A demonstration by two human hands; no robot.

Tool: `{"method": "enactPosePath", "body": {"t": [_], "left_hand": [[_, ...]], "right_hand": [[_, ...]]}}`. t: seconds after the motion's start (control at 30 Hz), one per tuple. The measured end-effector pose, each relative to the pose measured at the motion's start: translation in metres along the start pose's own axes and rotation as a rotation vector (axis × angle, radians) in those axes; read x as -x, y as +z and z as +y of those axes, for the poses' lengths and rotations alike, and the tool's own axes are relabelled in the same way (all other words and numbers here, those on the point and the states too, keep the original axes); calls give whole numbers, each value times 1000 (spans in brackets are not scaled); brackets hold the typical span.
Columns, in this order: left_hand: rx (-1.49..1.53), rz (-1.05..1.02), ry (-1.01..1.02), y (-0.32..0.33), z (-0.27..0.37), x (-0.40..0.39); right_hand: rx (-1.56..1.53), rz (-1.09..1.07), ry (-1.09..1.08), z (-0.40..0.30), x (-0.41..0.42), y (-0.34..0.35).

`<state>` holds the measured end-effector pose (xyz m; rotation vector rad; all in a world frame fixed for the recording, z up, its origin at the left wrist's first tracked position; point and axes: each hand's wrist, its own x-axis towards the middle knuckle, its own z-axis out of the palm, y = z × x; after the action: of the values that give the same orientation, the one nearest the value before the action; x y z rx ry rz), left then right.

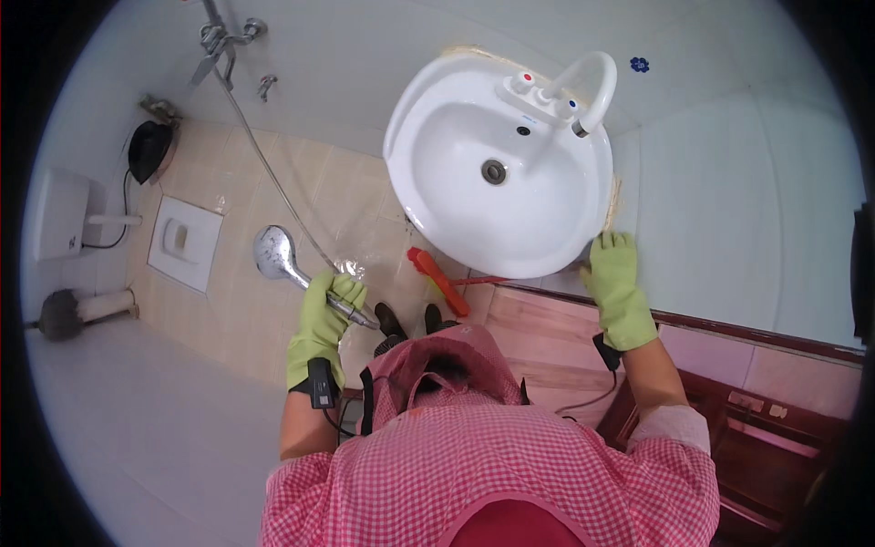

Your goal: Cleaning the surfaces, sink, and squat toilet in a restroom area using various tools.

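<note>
My left hand (327,308), in a light green rubber glove, is closed around the handle of a chrome shower head (275,251). Its hose (263,157) runs up to a wall mixer tap (217,39). Also gloved in green, my right hand (615,273) lies by the right rim of a white washbasin (451,205), fingers stretched toward the wall; whether it touches the rim cannot be told. The basin has a drain (493,171) in its bowl and a white swan-neck tap (601,82) at its back. No object shows in the right hand.
An orange-red brush (444,284) lies on the tiled floor below the basin. At the left are a squat toilet (183,243), a white cistern (60,215), a black basin-like vessel (149,150) and a dark round brush (61,314). A doorway sill (752,335) and a dark red door (765,451) stand at the right.
</note>
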<state>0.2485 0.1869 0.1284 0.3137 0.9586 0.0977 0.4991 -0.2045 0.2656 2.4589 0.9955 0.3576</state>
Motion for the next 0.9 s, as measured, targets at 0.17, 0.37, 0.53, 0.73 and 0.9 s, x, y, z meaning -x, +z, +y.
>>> {"method": "enactPosePath", "body": {"t": [0.17,0.37,0.53,0.73,0.9], "left_hand": [[48,-27,-10,-46,-26,-5],[209,98,263,-83,-78,16],[425,226,520,-95,-142,59],[491,141,643,-86,-277,102],[456,174,447,-73,-375,147]], "right_hand": [[38,-632,10,-14,25,10],[-51,-527,-264,-22,77,-27],[-205,-424,-176,2,159,-32],[-561,-619,-193,47,239,60],[-635,-1252,-281,64,250,145]]}}
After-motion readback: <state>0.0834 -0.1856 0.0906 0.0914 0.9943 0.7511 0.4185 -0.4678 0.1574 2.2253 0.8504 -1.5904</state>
